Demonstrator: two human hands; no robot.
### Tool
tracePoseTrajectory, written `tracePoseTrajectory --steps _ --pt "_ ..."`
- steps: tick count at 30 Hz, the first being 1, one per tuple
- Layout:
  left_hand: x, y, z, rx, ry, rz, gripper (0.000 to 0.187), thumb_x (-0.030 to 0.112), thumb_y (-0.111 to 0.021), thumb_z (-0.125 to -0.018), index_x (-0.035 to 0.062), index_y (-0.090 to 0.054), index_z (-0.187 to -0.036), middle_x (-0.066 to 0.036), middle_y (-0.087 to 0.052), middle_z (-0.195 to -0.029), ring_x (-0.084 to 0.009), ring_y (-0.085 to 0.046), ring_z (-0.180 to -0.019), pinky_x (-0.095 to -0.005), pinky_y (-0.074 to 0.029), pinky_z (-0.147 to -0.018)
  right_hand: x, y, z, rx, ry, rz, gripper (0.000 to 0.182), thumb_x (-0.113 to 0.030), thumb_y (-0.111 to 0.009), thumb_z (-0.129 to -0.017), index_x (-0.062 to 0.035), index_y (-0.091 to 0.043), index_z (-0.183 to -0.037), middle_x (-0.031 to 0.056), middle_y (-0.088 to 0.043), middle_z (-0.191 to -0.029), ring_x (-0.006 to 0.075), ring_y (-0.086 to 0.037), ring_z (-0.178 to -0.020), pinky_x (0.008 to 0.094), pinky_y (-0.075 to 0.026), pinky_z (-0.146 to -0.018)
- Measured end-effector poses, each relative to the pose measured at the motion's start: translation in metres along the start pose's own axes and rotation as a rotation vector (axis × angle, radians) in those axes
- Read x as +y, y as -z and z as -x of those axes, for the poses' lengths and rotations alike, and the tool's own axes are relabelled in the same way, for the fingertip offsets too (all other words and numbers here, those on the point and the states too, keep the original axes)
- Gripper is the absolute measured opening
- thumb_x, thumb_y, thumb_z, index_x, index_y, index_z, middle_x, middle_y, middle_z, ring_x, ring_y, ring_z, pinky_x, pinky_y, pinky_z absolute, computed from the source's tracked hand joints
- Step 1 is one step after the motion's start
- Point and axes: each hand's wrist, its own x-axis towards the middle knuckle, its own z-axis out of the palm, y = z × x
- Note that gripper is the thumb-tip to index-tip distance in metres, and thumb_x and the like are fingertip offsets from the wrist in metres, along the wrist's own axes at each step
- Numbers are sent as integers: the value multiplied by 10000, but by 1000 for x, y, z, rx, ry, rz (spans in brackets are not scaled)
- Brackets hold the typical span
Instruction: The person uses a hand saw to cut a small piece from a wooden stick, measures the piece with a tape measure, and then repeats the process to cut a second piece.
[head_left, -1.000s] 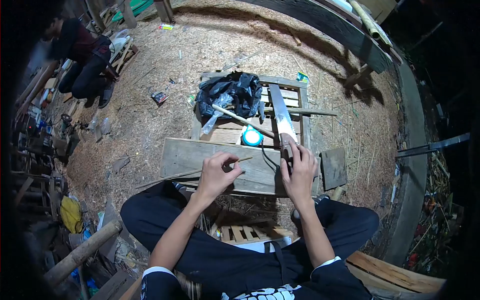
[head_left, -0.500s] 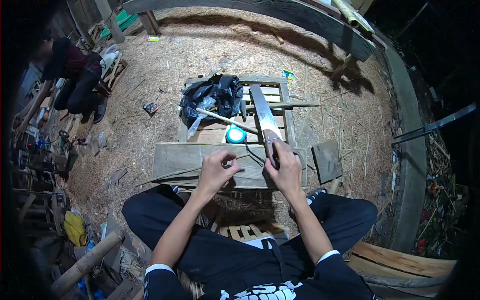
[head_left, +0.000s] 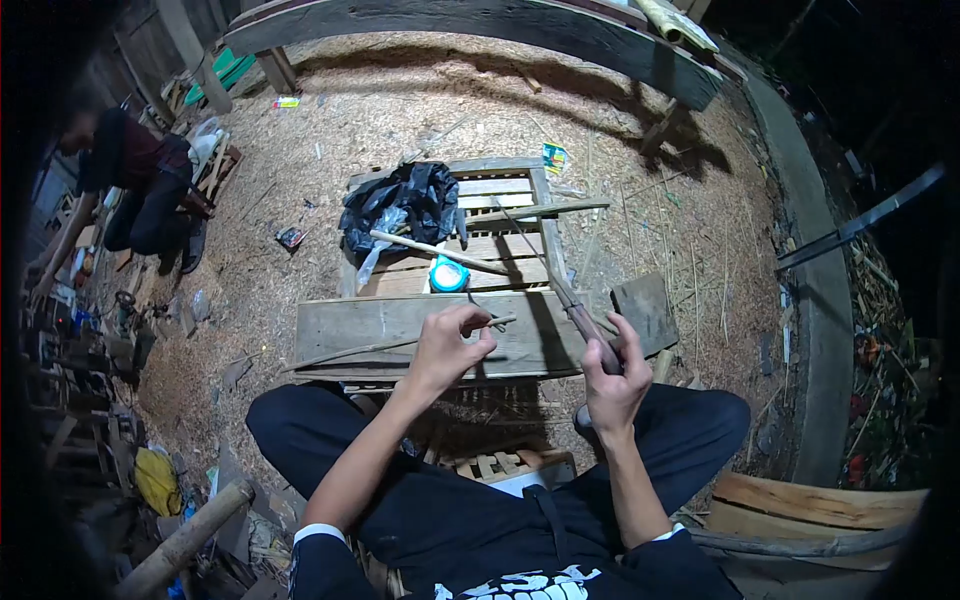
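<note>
My left hand is closed around a thin wooden stick, which slants across a grey plank in front of me. The stick's short end pokes out past my fingers. In my right hand is the dark handle of a hand saw, to the right of the stick and apart from it. Its blade appears nearly edge-on and points away from me. A turquoise tape measure sits just beyond my left hand. Behind it, a black plastic bag lies on a slatted wooden frame.
Another stick and a bamboo strip lie across the slats. A square board is on the ground at the right. A person crouches at far left. A long beam spans the back.
My right hand has moved right and toward me, turning the saw from flat to nearly edge-on. My left hand stays on the stick. The view has shifted slightly.
</note>
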Motion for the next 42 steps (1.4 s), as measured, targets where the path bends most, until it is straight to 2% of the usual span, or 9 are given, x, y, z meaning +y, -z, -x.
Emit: tracePoseTrajectory --steps 3,6,10,12,17,22,24,30,42 --pt "15 -15 -8 -59 20 0 203 70 -776 -841 -9 -781 -1028 -124 -779 -907 -171 -759 -813 -299 -583 -720 17 18 11 132 22 -141 446 -146 -745 -920 -3 -657 -1333 0 -537 -724 76 -462 -625 259 -393 -587" --pt "24 -39 -16 -174 78 32 193 85 -786 -838 -7 -786 -1008 -125 -771 -885 -182 -742 -763 -316 -581 -701 26 36 23 230 -29 -211 405 -204 -737 -964 -16 -650 -1312 -41 -518 -787 66 -450 -689 252 -358 -612" --pt "20 -79 -29 -201 -38 -45 193 103 -801 -820 8 -794 -988 -127 -752 -854 -213 -715 -770 -340 -577 -717 51 45 37 319 -90 -231 376 -230 -733 -979 -5 -643 -1267 -23 -544 -846 56 -477 -737 238 -364 -634" --pt "17 -97 -33 -219 -92 -109 256 153 -801 -805 10 -797 -1018 -168 -752 -899 -320 -697 -823 -416 -580 -765 58 46 42 358 -90 -226 376 -230 -725 -988 9 -626 -1261 -6 -562 -885 52 -496 -741 228 -387 -642" --pt "7 -122 -34 -167 -238 -272 183 165 -806 -773 91 -815 -940 -84 -691 -973 -302 -589 -1027 -427 -504 -925 73 46 63 420 -199 -304 354 -193 -699 -1004 7 -580 -1271 14 -589 -877 60 -535 -700 222 -433 -610" --pt "10 -122 -39 -124 -218 -149 236 144 -829 -761 88 -793 -987 -67 -680 -900 -282 -593 -926 -440 -479 -895 86 32 85 427 -270 -394 330 -177 -678 -1018 -4 -550 -1268 39 -610 -840 67 -556 -649 226 -442 -554" --pt "9 -116 -37 -94 -356 -323 224 149 -838 -778 103 -788 -992 -52 -680 -893 -266 -597 -926 -416 -451 -887 86 29 89 421 -264 -407 329 -180 -676 -1020 -4 -546 -1265 47 -614 -837 68 -564 -654 222 -434 -555" --pt "7 -114 -20 -11 -318 -354 182 184 -847 -819 123 -794 -982 -29 -709 -935 -243 -616 -938 -388 -403 -879 89 20 94 420 -270 -424 343 -190 -689 -1012 -3 -544 -1261 53 -611 -816 77 -566 -647 227 -428 -563" --pt "14 -141 -32 -35 -296 -270 135 207 -822 -847 135 -805 -960 -36 -704 -955 -252 -640 -959 -401 -445 -868 75 23 93 406 -358 -517 328 -174 -678 -1029 13 -538 -1259 66 -626 -823 88 -547 -626 236 -433 -578"
